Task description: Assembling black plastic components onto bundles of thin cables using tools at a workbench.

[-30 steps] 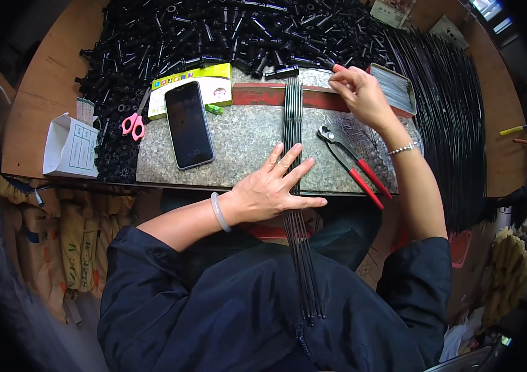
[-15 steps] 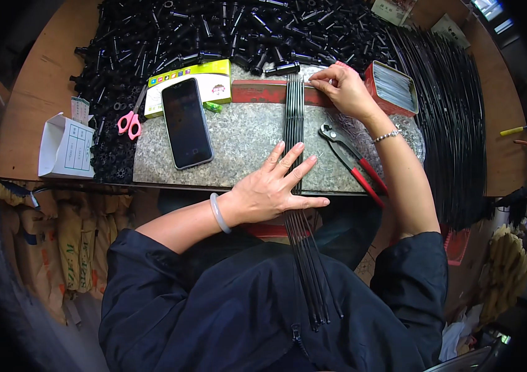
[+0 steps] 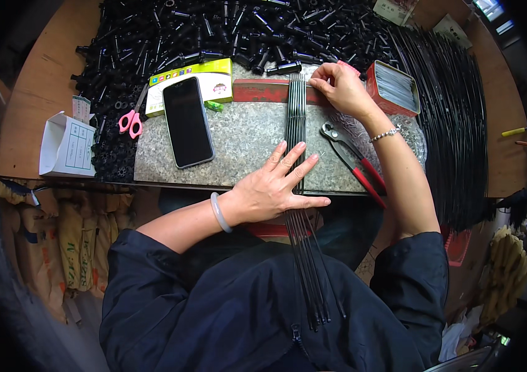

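Observation:
A row of thin black rods (image 3: 296,127) lies side by side across a red bar (image 3: 260,91) on the stone slab, their far ends bare and silvery. Over the rods rests my left hand (image 3: 266,193), palm down with fingers spread, and the lower rods trail past the table edge over my lap. My right hand (image 3: 345,92) is at the red bar, just right of the rod tips, thumb and fingers pinched together. What the pinch holds, if anything, is too small to make out. Red-handled pincers (image 3: 356,162) lie between the rods and my right forearm.
A phone (image 3: 188,124) leans on a yellow-green box (image 3: 220,69). Pink scissors (image 3: 131,123) and a white carton (image 3: 70,146) are at left. Black tubular parts (image 3: 238,31) heap along the back. A red tin (image 3: 393,90) of thin strips and many long black rods (image 3: 452,124) stand right.

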Motion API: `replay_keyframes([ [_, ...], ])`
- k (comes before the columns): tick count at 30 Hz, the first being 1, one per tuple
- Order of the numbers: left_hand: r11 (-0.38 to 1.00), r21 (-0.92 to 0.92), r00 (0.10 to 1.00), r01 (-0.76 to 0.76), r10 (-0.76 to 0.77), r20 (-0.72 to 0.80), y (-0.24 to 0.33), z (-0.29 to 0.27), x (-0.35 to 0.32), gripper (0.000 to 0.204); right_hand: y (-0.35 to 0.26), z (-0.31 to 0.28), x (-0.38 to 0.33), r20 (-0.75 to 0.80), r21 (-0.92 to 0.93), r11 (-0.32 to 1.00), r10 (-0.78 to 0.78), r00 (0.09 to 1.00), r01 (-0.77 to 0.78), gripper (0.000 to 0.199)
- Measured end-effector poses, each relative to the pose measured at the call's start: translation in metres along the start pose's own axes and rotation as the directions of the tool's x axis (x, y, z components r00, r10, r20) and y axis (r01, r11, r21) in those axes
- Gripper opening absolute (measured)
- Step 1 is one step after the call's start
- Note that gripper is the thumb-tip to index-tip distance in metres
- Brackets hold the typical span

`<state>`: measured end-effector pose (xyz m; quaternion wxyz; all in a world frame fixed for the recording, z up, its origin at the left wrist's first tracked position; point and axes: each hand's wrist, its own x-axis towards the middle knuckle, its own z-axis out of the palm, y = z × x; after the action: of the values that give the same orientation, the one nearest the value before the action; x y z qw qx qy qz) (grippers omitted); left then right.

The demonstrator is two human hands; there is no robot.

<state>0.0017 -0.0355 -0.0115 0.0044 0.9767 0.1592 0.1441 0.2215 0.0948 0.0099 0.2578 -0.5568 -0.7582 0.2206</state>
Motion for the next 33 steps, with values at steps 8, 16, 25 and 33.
replay_keyframes([
  [8, 1.000, -0.007, 1.000, 0.008, -0.008, 0.010, 0.000, 0.000, 0.000, 0.065, 0.004, 0.001, 0.005, 0.029, 0.074, 0.988, -0.137, 0.990, 0.134, 0.012],
  [16, 0.999, -0.044, 1.000, 0.023, -0.023, -0.001, -0.001, 0.002, 0.000, 0.069, 0.002, 0.002, 0.010, 0.088, 0.144, 0.987, -0.078, 0.993, 0.064, 0.010],
  [25, 0.998, -0.055, 1.000, 0.026, -0.026, -0.003, -0.001, 0.002, 0.000, 0.069, 0.000, 0.003, 0.010, 0.052, 0.059, 0.979, -0.196, 0.979, 0.193, 0.013],
  [33, 0.998, -0.055, 0.999, 0.045, -0.046, -0.024, -0.002, 0.002, 0.000, 0.067, -0.005, 0.001, 0.007, 0.091, 0.136, 0.981, -0.148, 0.985, 0.135, 0.014],
])
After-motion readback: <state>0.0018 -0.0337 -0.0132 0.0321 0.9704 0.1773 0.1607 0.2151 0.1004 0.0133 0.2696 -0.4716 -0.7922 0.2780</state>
